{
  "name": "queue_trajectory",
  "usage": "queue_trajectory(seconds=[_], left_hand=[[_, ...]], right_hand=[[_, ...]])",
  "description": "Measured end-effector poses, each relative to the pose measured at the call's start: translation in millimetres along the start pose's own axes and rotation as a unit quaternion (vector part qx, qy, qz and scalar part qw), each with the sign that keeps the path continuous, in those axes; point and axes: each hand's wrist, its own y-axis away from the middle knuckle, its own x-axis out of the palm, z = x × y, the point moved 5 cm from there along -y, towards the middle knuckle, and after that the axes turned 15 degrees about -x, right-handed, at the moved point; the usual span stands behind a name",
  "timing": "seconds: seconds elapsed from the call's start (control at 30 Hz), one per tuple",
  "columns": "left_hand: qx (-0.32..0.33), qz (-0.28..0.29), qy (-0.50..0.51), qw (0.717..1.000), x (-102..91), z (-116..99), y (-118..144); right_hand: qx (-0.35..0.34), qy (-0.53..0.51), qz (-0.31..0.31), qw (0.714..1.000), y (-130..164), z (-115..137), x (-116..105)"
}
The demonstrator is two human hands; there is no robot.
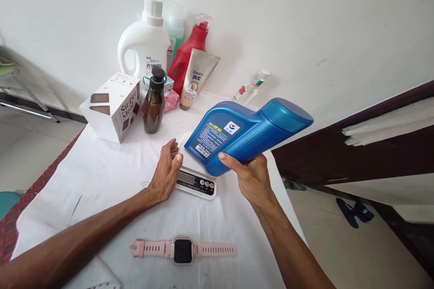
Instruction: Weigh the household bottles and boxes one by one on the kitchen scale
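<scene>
One blue bottle [244,133] — right hand [252,178].

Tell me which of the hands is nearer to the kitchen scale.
Left. The left hand rests against the kitchen scale at its left edge; the right hand is raised just right of it, holding the blue bottle.

bottles [247,135] – 6 (one held); tube [196,79] – 1; scale [195,182] – 1; watch [183,249] – 1; box [113,106] – 1

Glossy blue plastic bottle [244,133], ribbed grip
</scene>
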Motion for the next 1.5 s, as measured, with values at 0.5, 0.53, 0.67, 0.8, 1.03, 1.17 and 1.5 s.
queue_trajectory(seconds=[0.5, 0.53, 0.67, 0.8, 1.03, 1.17, 1.5], left_hand=[[-0.004, -0.002, -0.012, 1.0, 0.6, -3, -1], [-0.003, -0.003, -0.013, 1.0, 0.8, -4, 0], [-0.005, -0.002, -0.017, 1.0, 1.5, -5, 0], [-0.006, 0.005, -0.02, 1.0, 1.4, -4, 0], [-0.003, 0.007, -0.024, 1.0, 1.0, -4, 0], [-0.003, 0.005, -0.029, 1.0, 1.4, -6, 1], [-0.048, 0.008, -0.038, 0.998, -1.1, -12, 3]], right_hand=[[0.016, -0.065, -0.03, 0.997, 29, -17, -14], [0.01, -0.072, -0.067, 0.995, 35, -23, -21], [0.053, -0.004, -0.179, 0.982, 64, -53, -38], [0.075, 0.073, -0.076, 0.992, 76, -63, -26], [0.076, 0.068, -0.05, 0.994, 73, -61, -25], [0.077, 0.063, -0.05, 0.994, 73, -63, -26], [0.092, 0.073, -0.049, 0.992, 74, -64, -27]])
